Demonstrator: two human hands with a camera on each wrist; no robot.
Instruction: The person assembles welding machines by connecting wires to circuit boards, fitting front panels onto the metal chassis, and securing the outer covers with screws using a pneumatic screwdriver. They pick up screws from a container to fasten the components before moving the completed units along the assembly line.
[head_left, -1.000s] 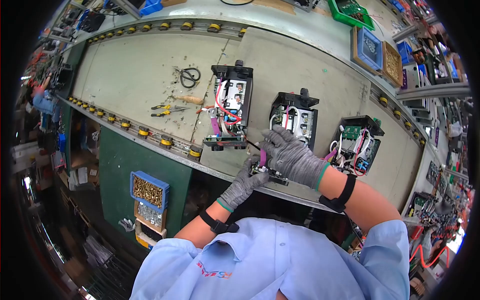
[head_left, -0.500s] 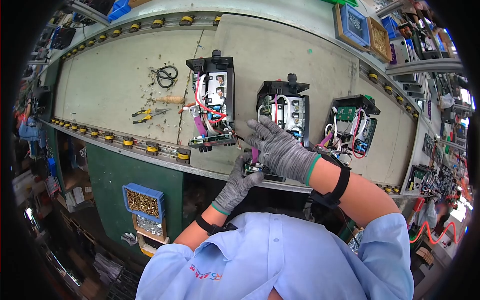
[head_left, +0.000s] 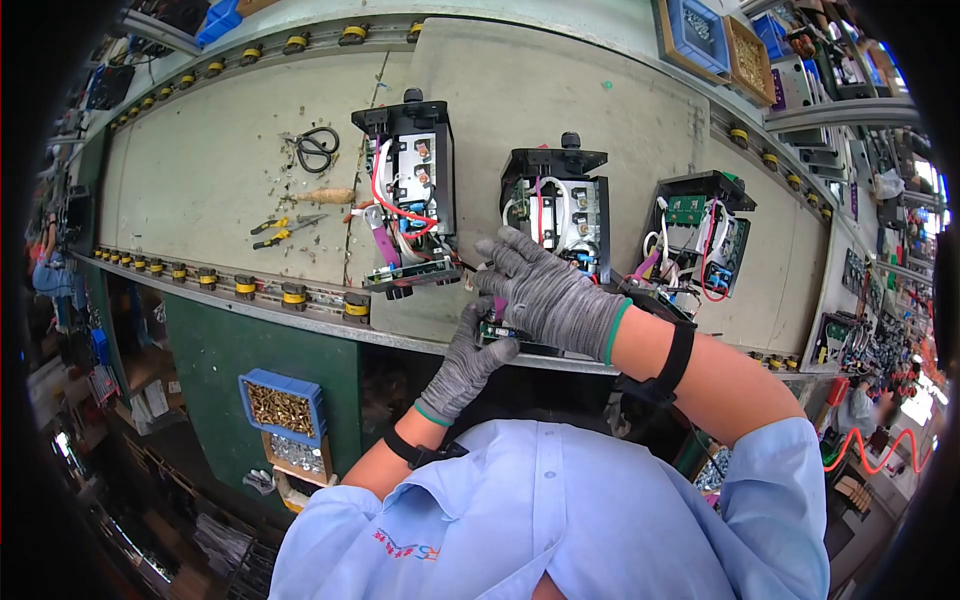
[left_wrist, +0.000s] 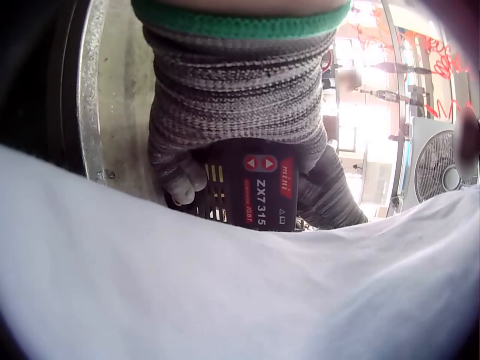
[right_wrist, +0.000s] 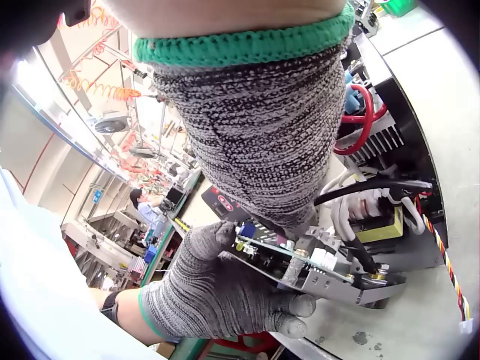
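In the head view, my gloved left hand (head_left: pixel 462 370) grips a black front panel with a circuit board (head_left: pixel 490 332) at the table's near edge. The left wrist view shows the panel's red and white "mini ZX7 315" label (left_wrist: pixel 261 195) between thumb and fingers. My gloved right hand (head_left: pixel 550 295) is over the same panel, in front of the middle black-cased unit (head_left: pixel 570 215). Its fingertips are hidden behind the glove in the right wrist view, so I cannot tell whether they pinch anything. White wires and a black cable (right_wrist: pixel 367 189) run beside it.
Similar open units stand to the left (head_left: pixel 410 185) and right (head_left: pixel 705 235). Scissors (head_left: pixel 315 148), yellow-handled pliers (head_left: pixel 280 230) and scraps lie farther left. A blue bin of brass-coloured parts (head_left: pixel 283 408) hangs below the table edge. Roller rails (head_left: pixel 245 287) line the table.
The head view has shifted, so the table and units appear farther left and higher. Both hands stay at the front panel, with the right-hand fingers shifting only slightly over it.
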